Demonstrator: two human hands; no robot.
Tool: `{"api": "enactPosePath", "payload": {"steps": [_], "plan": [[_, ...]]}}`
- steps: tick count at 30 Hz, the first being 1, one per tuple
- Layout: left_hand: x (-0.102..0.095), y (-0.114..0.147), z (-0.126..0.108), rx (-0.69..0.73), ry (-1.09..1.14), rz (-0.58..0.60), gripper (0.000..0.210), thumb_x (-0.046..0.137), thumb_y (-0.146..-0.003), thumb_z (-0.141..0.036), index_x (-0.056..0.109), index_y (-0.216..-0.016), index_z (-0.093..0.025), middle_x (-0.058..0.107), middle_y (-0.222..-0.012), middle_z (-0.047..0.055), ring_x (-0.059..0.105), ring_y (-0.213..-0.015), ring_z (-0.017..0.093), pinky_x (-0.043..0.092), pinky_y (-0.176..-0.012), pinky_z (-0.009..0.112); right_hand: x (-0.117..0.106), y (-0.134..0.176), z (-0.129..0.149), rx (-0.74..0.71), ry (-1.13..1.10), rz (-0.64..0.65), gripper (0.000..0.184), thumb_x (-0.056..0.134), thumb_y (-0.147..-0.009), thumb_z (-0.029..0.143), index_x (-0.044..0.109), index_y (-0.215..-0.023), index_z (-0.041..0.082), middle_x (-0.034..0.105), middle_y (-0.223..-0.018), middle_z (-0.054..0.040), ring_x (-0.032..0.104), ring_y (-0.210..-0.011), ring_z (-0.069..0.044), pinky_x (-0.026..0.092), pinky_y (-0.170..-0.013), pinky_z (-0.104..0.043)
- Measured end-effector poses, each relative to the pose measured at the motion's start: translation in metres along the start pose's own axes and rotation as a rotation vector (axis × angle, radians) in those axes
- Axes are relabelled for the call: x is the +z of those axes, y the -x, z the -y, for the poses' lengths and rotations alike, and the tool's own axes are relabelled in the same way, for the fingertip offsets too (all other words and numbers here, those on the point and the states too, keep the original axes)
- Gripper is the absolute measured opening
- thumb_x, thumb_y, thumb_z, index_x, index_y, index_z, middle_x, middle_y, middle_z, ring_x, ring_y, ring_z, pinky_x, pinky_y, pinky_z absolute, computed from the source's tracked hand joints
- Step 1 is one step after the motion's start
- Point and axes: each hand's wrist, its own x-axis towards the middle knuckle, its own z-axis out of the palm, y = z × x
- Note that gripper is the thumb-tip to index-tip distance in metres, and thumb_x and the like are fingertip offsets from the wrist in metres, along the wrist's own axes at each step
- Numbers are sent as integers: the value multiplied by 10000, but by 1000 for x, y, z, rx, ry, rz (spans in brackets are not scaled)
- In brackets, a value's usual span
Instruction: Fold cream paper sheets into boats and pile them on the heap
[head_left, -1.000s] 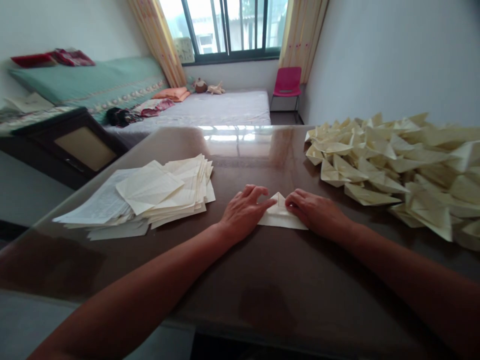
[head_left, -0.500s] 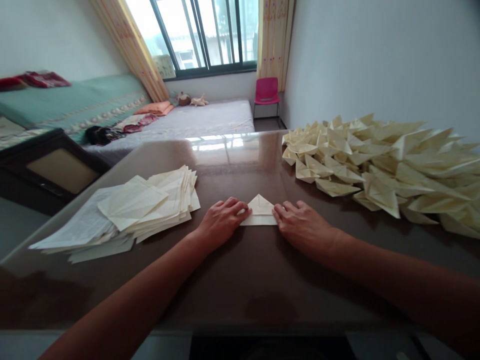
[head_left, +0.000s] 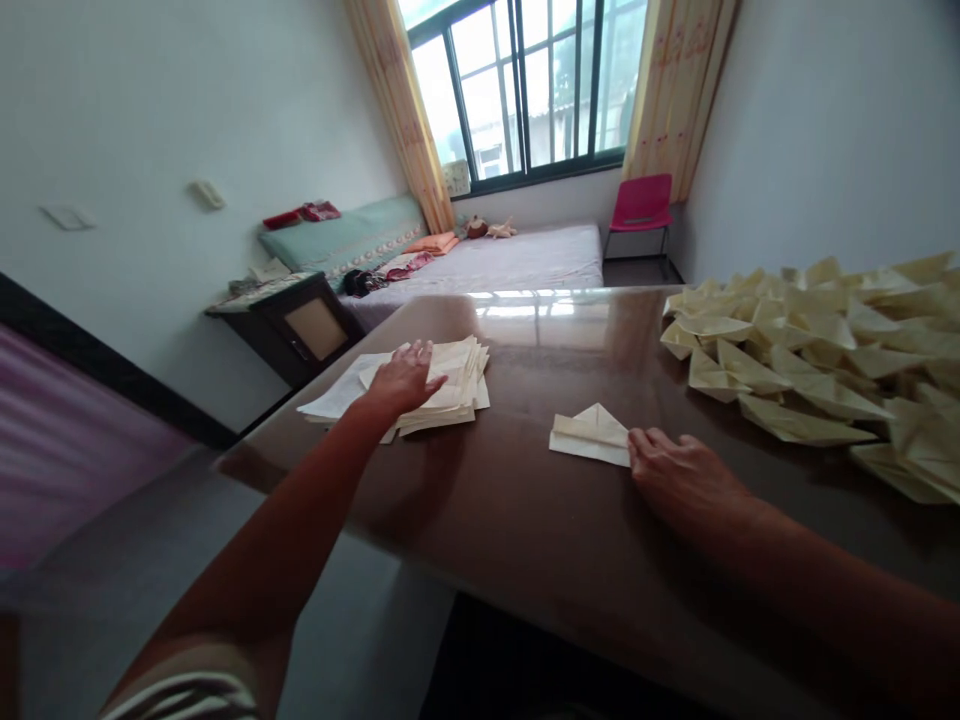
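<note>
A partly folded sheet of paper (head_left: pixel 589 440), with a triangular peak and a flat strip along its front, lies on the brown table (head_left: pixel 517 530). At its right end my right hand (head_left: pixel 679 468) grips the edge, fingers pressed together. My left hand (head_left: pixel 405 380) rests over a loose stack of paper sheets (head_left: pixel 459 402), fingers stretched out and thumb apart. Whether it touches the top sheet I cannot tell. To the right, folded paper boats (head_left: pixel 795 375) are heaped up in a large pile.
Beyond the table stand a bed (head_left: pixel 540 255) and a pink chair (head_left: pixel 641 208) below the window. A dark cabinet (head_left: pixel 315 325) is at the table's far left. The table's left edge slants across the view.
My left hand has let go of the folded paper and moved left onto the stack. The right hand stays at the paper's right end. The view has turned left.
</note>
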Motion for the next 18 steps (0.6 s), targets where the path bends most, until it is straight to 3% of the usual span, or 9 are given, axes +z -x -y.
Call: {"api": "enactPosePath", "payload": {"steps": [3, 6, 9, 12, 14, 18], "plan": [[21, 7, 30, -27, -8, 93, 582, 552, -858, -376, 481, -1312, -18, 538, -1321, 216, 535, -1186, 311, 438, -955, 347, 0, -1, 0, -1, -17, 6, 325, 419, -843, -3, 714, -921, 108, 638, -1004, -172, 607, -897, -270, 460, -621, -344], [33, 15, 36, -36, -11, 96, 412, 427, -914, -243, 555, -1251, -43, 638, -1191, 175, 622, -1052, 290, 474, -876, 354, 1, -2, 0, 6, -37, 4, 327, 413, -845, -2, 711, -919, 112, 639, -1008, -171, 609, -891, -265, 462, -628, -341], [33, 22, 31, 44, -7, 34, 411, 361, -918, -154, 551, -1281, -130, 590, -1289, 134, 553, -1172, 276, 452, -934, 378, 2, -2, 0, 16, -51, -13, 302, 430, -840, 1, 702, -916, 109, 637, -1010, -179, 612, -869, -250, 452, -623, -321], [31, 30, 27, 165, -3, -17, 449, 342, -932, -177, 480, -1356, -234, 462, -1435, 49, 398, -1329, 233, 364, -1053, 385, 4, -1, 1, 22, -54, -45, 270, 446, -835, 6, 691, -899, 102, 636, -986, -181, 609, -854, -241, 437, -617, -305], [33, 35, 27, 204, -8, -4, 449, 339, -937, -207, 471, -1362, -271, 460, -1438, 21, 392, -1333, 217, 340, -1073, 389, 4, -1, 1, 21, -51, -56, 260, 448, -833, 6, 684, -887, 100, 633, -965, -177, 606, -845, -238, 428, -609, -299], [33, 41, 34, 232, -31, 54, 520, 446, -847, -160, 468, -1359, -246, 486, -1413, 69, 414, -1313, 273, 327, -1059, 501, 6, -1, -3, 10, -41, -51, 279, 424, -839, 4, 680, -896, 101, 628, -957, -168, 605, -831, -238, 424, -598, -302]]}}
